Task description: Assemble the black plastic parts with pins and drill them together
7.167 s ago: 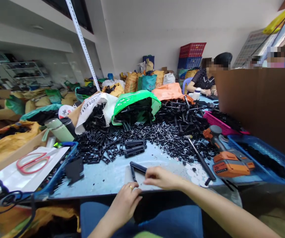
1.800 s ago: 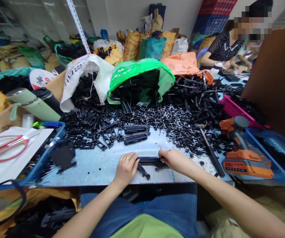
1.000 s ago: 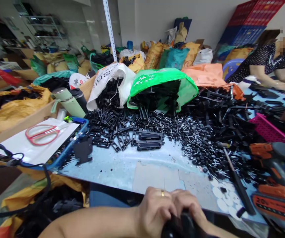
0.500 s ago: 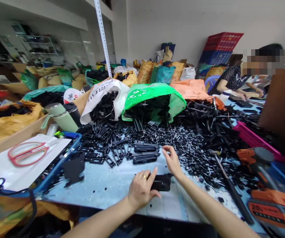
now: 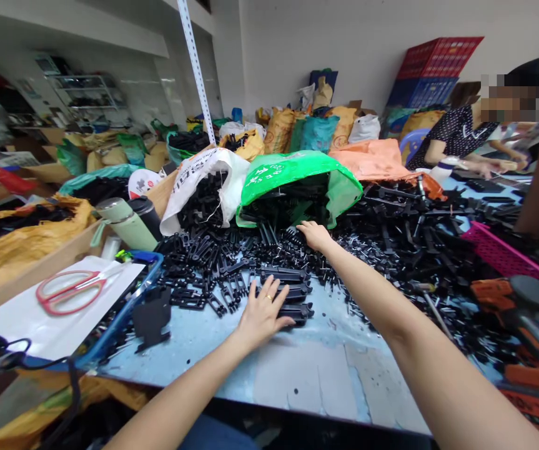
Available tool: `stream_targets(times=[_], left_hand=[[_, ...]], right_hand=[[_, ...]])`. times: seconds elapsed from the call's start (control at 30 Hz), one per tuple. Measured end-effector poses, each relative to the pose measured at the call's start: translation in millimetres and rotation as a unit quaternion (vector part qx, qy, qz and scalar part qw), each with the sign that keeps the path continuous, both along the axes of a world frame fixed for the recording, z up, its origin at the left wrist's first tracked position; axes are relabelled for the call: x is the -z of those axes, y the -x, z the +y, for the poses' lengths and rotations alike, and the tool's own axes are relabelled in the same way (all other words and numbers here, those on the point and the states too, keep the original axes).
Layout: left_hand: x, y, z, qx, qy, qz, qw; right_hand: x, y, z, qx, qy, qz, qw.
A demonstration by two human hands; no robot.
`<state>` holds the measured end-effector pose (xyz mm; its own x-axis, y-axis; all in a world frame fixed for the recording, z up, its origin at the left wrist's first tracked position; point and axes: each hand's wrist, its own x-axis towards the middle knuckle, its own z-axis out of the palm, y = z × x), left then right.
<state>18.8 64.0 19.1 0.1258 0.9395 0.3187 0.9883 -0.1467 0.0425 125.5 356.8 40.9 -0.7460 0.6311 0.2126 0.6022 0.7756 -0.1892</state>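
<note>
My left hand (image 5: 262, 312) is open, its fingers spread over the left ends of several long black plastic parts (image 5: 292, 291) stacked in a row on the table. My right hand (image 5: 315, 236) reaches out to the mouth of the green bag (image 5: 297, 172). Its fingers are stretched out and bent slightly down at black toothed parts (image 5: 291, 233); the thumb and fingertips are partly hidden. Small black link-shaped parts (image 5: 198, 256) lie in a heap left of the row. A pile of small black pieces with metal pins (image 5: 363, 250) lies right of it.
Scissors (image 5: 72, 292) lie on white paper over a blue tray (image 5: 154, 269) at left. A flat black plate (image 5: 152, 319) lies beside it. An orange power tool (image 5: 522, 306), a screwdriver (image 5: 433, 306) and a pink basket (image 5: 508, 256) are at right. A person (image 5: 456, 137) works beyond.
My left hand has moved forward from the near black part onto the row. That part now lies with the row. My right hand has moved forward to the green bag's mouth. The view shifted slightly.
</note>
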Motion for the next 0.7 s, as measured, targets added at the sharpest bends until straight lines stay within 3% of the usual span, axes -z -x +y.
stream_targets(times=[0.1,0.2,0.33,0.43,0.57,0.63,0.7], left_hand=[[-7.9,36.8,5.3,-0.105,-0.029,-0.058,0.992],[-6.3,76.7,21.6,-0.187,-0.03,-0.093,0.977],[3.9,102.4,43.2,-0.217,-0.014,-0.116,0.969],[6.7,101.0,45.6,-0.217,-0.011,-0.139,0.966],[-0.6,80.5,22.9,-0.214,-0.008,-0.184,0.959],[-7.5,60.5,4.6,-0.21,-0.003,-0.259,0.943],[-14.5,34.0,-13.4,-0.192,0.012,-0.373,0.908]], right_hand=[[-6.3,-2.3,4.7,-0.028,-0.012,-0.015,0.999],[-20.1,-12.8,-3.6,-0.038,-0.024,-0.008,0.999],[-44.3,-35.6,-55.2,-0.063,-0.029,0.076,0.995],[-52.3,-63.0,-120.5,-0.108,0.051,0.137,0.983],[-40.2,-102.5,-194.6,-0.105,0.234,0.157,0.954],[-28.3,-112.7,-215.8,-0.085,0.347,0.19,0.915],[-16.1,-112.4,-229.0,-0.044,0.457,0.246,0.854]])
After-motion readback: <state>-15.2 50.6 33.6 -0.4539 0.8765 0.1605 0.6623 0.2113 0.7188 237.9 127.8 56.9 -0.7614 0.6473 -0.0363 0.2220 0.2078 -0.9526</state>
